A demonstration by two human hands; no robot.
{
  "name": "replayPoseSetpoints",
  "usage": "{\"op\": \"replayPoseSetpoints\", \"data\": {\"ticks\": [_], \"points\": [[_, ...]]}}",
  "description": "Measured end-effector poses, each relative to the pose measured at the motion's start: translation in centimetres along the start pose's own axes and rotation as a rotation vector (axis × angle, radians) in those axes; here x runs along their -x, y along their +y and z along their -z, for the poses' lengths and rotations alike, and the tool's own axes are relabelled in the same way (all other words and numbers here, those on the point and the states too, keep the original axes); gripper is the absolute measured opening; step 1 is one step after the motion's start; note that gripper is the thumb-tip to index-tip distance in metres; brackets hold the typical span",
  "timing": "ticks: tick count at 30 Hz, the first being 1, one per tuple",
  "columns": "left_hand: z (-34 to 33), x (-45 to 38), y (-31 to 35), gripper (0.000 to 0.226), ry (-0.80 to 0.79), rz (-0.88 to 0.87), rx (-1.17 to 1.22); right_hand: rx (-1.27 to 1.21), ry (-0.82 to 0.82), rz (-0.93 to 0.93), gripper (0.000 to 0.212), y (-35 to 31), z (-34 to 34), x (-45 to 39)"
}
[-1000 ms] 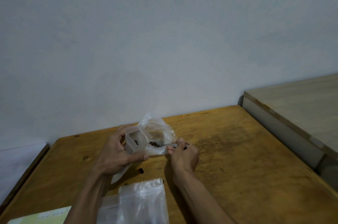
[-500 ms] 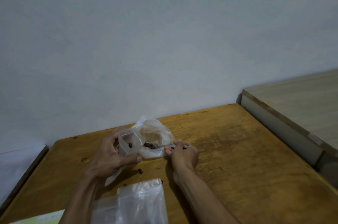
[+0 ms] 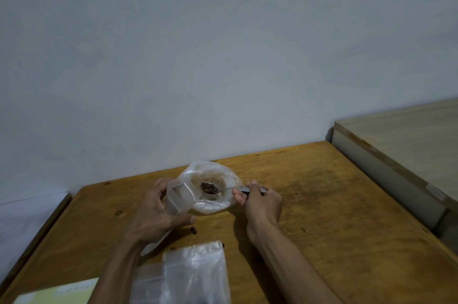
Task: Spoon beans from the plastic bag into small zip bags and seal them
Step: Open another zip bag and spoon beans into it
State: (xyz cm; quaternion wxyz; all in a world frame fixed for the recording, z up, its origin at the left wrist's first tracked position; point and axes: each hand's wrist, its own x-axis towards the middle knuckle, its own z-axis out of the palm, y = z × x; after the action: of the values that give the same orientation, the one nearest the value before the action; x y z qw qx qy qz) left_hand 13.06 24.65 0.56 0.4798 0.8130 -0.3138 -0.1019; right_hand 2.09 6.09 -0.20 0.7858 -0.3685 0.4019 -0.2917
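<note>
1. Filling is under way: the right hand [image 3: 260,200] pinches a spoon [image 3: 226,189] loaded with beans [image 3: 209,187] over the plastic bag [image 3: 210,186] on the bench [image 3: 322,204].
2. The left hand [image 3: 155,214] grips a small zip bag [image 3: 179,196], mouth held open; it looks empty and unsealed.
3. More zip bags [image 3: 188,276] lie near, cut off below, contents unclear; stray beans [image 3: 193,230] dot the bench.

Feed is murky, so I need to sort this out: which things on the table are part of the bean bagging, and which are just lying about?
In use:
- left hand holding small clear zip bag open
- right hand pinching metal spoon loaded with brown beans
- crumpled clear plastic bag
- stack of spare clear zip bags

Lying about:
- stray bean on wooden table
- pale yellow-green card
</note>
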Motion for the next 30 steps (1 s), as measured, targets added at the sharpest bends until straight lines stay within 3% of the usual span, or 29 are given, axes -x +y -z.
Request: {"op": "replayPoseSetpoints", "data": {"ticks": [9, 13, 17, 21, 26, 30], "points": [[-2.0, -3.7, 0.1, 0.100, 0.226, 0.119, -0.089, -0.035, -0.029, 0.151, 0.016, -4.2, 0.2, 0.6], [-1.9, -3.8, 1.0, 0.109, 0.305, 0.096, -0.185, -0.075, -0.046, 0.182, 0.017, -5.8, 0.0, 1.2], [-1.7, -3.1, 1.7, 0.101, 0.326, 0.094, -0.179, -0.052, -0.134, 0.240, 0.018, -7.4, -1.4, 2.5], [-1.3, -2.0, 2.7, 0.097, 0.314, 0.080, -0.102, 0.179, -0.282, 0.380, 0.021, -7.6, -3.1, 4.6], [-1.1, -1.2, 3.6, 0.085, 0.320, 0.085, -0.014, 0.648, -0.498, 0.865, 0.020, -6.9, -4.1, 6.7], [-1.0, -0.7, 3.6, 0.075, 0.332, 0.094, 0.046, 0.653, -0.548, 0.950, 0.020, -7.1, -3.4, 6.9]]}}
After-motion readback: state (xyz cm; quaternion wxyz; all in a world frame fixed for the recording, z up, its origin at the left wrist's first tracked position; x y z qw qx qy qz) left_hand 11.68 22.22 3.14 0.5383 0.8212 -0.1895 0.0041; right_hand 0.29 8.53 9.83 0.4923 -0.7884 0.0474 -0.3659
